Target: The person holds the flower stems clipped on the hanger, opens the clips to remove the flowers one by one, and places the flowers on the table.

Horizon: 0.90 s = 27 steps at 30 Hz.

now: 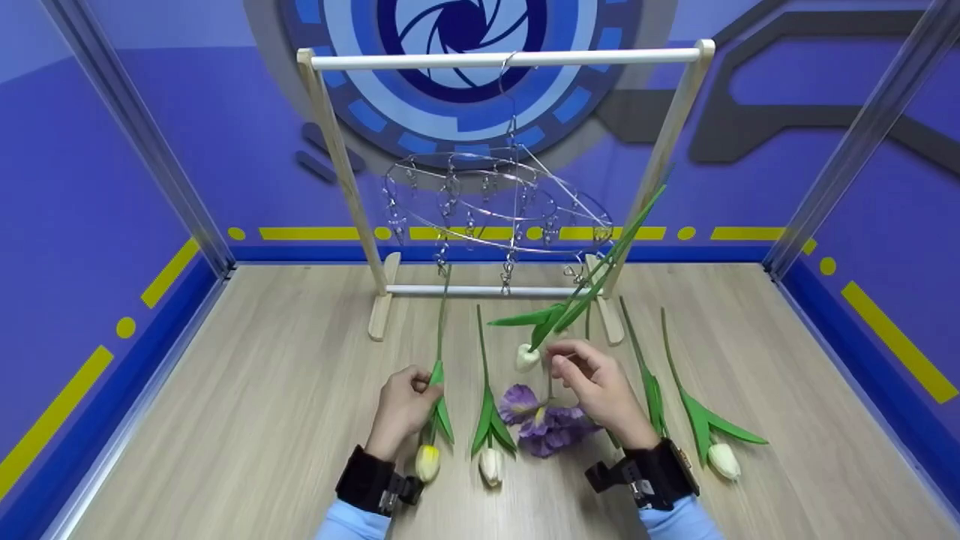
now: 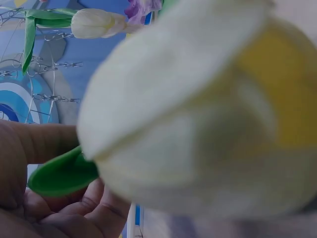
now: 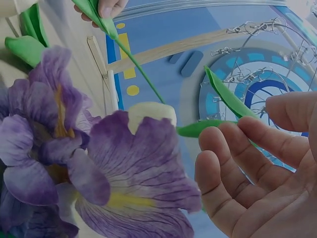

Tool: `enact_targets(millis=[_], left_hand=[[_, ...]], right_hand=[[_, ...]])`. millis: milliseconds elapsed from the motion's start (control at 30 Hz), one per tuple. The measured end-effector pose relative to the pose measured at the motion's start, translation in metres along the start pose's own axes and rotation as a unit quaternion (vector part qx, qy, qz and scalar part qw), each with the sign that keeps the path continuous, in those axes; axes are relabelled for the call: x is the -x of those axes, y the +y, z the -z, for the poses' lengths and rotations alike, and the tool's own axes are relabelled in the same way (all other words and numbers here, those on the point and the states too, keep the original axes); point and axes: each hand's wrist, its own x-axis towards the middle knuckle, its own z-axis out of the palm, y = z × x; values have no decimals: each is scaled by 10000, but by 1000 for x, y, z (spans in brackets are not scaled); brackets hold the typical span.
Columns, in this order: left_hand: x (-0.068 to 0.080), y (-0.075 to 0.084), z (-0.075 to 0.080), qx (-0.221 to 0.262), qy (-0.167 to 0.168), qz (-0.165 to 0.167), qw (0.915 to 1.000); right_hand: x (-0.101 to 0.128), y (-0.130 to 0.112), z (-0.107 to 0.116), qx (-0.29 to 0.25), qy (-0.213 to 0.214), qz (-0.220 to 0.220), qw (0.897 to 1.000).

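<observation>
My left hand [image 1: 405,405] pinches a yellow-and-white tulip [image 1: 427,463] by its green leaves and stem, bloom toward me; this bloom fills much of the left wrist view. My right hand [image 1: 600,386] has loosely bent fingers with nothing between them, as the right wrist view shows. Just left of its fingertips is the bloom of a white tulip [image 1: 527,357], whose stem and leaves slant up to the right across the hanger's clips. Below that hand lies a purple iris [image 1: 559,431], large in the right wrist view. Another white tulip [image 1: 491,466] lies between the left hand and the iris.
A wooden rack [image 1: 349,172] with white bars stands at the back. From its top bar hangs a round wire hanger [image 1: 480,244] with several metal clips. On the right lie a white tulip [image 1: 724,461] and a green stem with leaves [image 1: 652,394]. Blue printed panels enclose the table.
</observation>
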Motion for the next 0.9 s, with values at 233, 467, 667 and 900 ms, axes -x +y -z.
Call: enact_targets(millis=[233, 467, 667, 900], left_hand=[[-1, -4, -3, -144, -61, 25, 9999], [-1, -6, -2, -173, -237, 193, 9994], [-1, -9, -2, -209, -243, 284, 9991], [0, -9, -3, -116, -262, 558, 9980]], right_hand=[[1, 4, -4, 289, -92, -218, 9993], [3, 6, -8, 611, -185, -268, 9976], [4, 6, -11, 767, -242, -187, 9966], [2, 6, -12, 737, -251, -248, 9967]])
